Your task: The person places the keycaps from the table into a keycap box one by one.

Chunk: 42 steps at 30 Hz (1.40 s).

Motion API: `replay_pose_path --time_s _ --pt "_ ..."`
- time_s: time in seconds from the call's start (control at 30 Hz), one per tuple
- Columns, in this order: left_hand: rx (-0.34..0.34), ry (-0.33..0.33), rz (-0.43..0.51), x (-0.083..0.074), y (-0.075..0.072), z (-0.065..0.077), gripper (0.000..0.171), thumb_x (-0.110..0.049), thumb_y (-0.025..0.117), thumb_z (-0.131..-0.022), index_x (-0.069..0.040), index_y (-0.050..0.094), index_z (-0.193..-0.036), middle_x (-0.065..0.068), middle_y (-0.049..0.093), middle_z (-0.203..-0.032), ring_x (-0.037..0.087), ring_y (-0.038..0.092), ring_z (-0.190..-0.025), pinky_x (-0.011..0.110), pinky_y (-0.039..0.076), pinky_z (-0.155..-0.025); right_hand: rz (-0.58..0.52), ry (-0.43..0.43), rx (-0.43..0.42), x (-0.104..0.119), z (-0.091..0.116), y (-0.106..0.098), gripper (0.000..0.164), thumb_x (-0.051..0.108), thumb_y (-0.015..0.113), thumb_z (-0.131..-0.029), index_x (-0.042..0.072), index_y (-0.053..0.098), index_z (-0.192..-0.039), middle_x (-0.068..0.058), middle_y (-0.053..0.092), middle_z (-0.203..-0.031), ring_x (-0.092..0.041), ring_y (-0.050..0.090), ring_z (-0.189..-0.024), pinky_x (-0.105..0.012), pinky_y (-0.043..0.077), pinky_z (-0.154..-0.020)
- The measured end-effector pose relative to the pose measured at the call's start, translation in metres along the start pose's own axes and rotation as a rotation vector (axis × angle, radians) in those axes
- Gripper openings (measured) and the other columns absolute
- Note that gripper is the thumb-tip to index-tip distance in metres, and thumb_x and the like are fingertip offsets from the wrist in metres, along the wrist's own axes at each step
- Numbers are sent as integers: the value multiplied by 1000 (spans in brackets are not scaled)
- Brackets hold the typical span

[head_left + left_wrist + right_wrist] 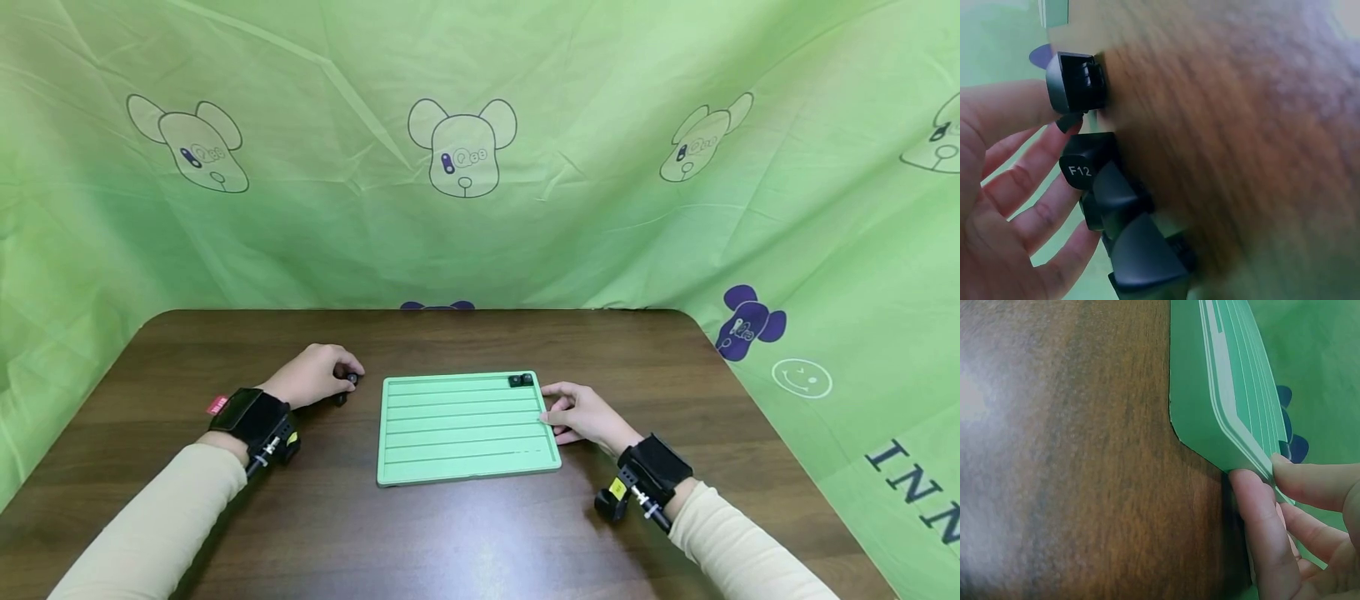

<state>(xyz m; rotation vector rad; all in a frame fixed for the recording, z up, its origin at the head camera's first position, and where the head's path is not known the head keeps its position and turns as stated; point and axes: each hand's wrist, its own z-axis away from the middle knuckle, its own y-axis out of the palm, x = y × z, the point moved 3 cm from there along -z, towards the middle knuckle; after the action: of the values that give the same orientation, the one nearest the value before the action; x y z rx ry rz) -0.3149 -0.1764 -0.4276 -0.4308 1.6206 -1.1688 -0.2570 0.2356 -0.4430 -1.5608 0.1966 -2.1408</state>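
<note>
While the right hand (588, 414) narrowly pinches the tray (457, 434), left of it the left hand (309, 377) narrowly pinches a keycap (1075, 84)
</note>
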Motion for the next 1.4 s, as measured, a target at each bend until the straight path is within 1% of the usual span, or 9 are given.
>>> replay_pose_path --time_s 0.23,0.43,0.57,0.67,0.73,0.9,1.0,1.2,1.4 --pt "-2 4 -7 0 1 -3 18 -1 74 -91 -1 77 -108 11 71 -106 26 66 -99 47 53 -90 0 -3 -5 0 0 0 54 -1 71 -93 -8 50 -143 -12 57 -91 -19 61 -70 -34 60 -62" --pt "-25 15 -10 -2 1 -3 17 -6 75 -92 -3 78 -108 10 72 -107 27 66 -101 47 52 -89 3 -1 1 -1 1 0 55 0 71 -94 -7 50 -143 -12 58 -91 -19 61 -70 -35 60 -63" --pt "-41 29 -6 -6 -1 -4 17 -9 76 -92 -6 79 -109 7 72 -107 25 66 -99 46 52 -88 0 4 5 -1 1 0 55 0 71 -94 -7 49 -144 -11 57 -91 -20 60 -71 -35 60 -63" --pt "-49 23 7 -11 -3 -6 18 -9 76 -92 -6 79 -110 6 72 -107 23 66 -97 45 53 -87 4 2 10 0 1 0 55 1 71 -94 -7 49 -144 -11 57 -92 -20 60 -71 -35 60 -63" --pt "-50 20 13 -14 -5 -7 19 -9 76 -93 -6 78 -111 7 72 -110 24 65 -99 45 52 -88 7 0 12 0 1 0 56 1 71 -95 -8 48 -145 -11 57 -92 -20 60 -71 -35 60 -64" --pt "-56 17 49 -22 -9 -9 22 -11 75 -94 -5 78 -115 11 71 -118 29 63 -109 49 50 -94 7 11 11 1 0 0 56 1 70 -95 -7 47 -146 -12 57 -93 -20 60 -72 -35 60 -64" --pt "-70 28 81 -26 -10 -12 22 -12 76 -94 -6 78 -115 10 72 -118 30 63 -113 50 48 -97 2 15 10 1 0 0 56 1 70 -95 -7 48 -145 -12 57 -92 -20 60 -72 -35 60 -64" --pt "-91 57 149 -35 -7 -17 24 -15 78 -93 -6 78 -115 6 73 -114 28 63 -111 49 49 -96 3 11 9 1 0 0 56 1 70 -95 -7 48 -145 -11 56 -92 -20 60 -72 -35 60 -64" --pt "-75 65 183 -40 1 -22 24 -16 78 -93 -6 77 -115 4 74 -113 26 64 -108 47 49 -94 6 11 3 1 0 1 57 1 71 -95 -7 48 -145 -11 57 -93 -20 60 -71 -35 60 -64"
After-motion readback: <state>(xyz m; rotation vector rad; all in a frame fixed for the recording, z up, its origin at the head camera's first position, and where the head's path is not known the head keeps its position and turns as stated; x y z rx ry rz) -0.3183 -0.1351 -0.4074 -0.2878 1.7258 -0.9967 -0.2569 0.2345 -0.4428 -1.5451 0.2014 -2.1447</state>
